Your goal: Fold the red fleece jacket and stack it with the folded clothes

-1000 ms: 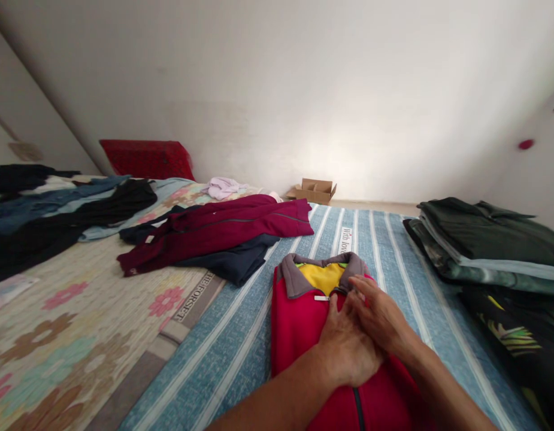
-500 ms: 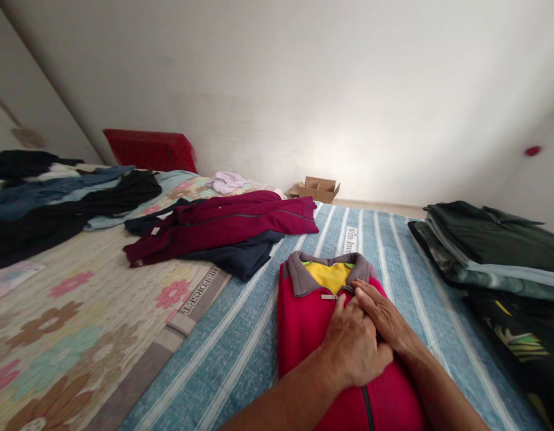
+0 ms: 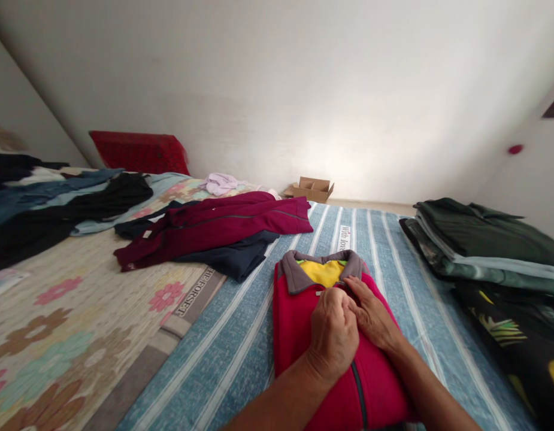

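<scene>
A red fleece jacket [image 3: 294,323] with a grey collar and yellow lining lies folded on the blue striped sheet [image 3: 241,347] in front of me. My left hand [image 3: 331,335] is curled over the top of its zip, fingers pinched at the zip pull just below the collar. My right hand [image 3: 371,311] lies beside it on the jacket's right front, fingertips pressing the cloth next to the zip. The zip pull itself is hidden under my fingers.
A maroon jacket [image 3: 223,224] over a navy garment lies further back on the left. Dark clothes are heaped at far left [image 3: 56,206]. A stack of folded dark green clothes [image 3: 478,245] sits at right. A red pillow [image 3: 139,152] and a cardboard box [image 3: 310,190] are by the wall.
My left hand has closed and slid up to the zip top, covering the pull that showed before. The right hand has drawn slightly closer to the collar.
</scene>
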`<state>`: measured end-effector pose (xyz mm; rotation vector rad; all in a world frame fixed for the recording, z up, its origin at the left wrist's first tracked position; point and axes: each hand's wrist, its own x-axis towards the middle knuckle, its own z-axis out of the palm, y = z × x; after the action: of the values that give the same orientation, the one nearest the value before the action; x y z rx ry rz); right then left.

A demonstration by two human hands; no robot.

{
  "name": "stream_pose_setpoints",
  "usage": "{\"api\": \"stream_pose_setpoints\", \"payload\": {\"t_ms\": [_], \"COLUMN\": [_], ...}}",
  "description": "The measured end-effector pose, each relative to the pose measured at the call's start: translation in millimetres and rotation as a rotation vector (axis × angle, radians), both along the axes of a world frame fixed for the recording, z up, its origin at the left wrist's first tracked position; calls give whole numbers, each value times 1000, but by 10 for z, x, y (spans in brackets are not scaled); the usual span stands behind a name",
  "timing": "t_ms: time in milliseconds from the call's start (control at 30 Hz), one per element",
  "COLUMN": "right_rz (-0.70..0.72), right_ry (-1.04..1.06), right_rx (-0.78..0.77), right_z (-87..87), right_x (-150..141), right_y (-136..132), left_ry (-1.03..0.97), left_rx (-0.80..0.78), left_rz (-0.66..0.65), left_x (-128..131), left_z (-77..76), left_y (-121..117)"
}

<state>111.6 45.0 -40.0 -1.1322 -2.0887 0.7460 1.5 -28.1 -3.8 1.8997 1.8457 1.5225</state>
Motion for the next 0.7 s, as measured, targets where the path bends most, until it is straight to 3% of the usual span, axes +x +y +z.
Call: {"api": "stream_pose_setpoints", "payload": {"t_ms": [200, 300, 433, 700], "right_rz": [-32, -33, -38, -46], "right_ry": [-86, -101, -81, -84], "right_rx": [18, -2, -5, -43], "right_z": [40, 93, 112, 123], "right_x": [-33, -42, -44, -48], "right_y": [-59, -78, -87, -92], "left_ry": [-104, 67, 331, 535], "left_rx": [9, 6, -155, -296], "left_rz": [89, 145, 177, 125], "left_x": [-118, -191, -242, -250], "left_z": [48, 96, 121, -34], "left_y": [16, -36, -171, -310]}}
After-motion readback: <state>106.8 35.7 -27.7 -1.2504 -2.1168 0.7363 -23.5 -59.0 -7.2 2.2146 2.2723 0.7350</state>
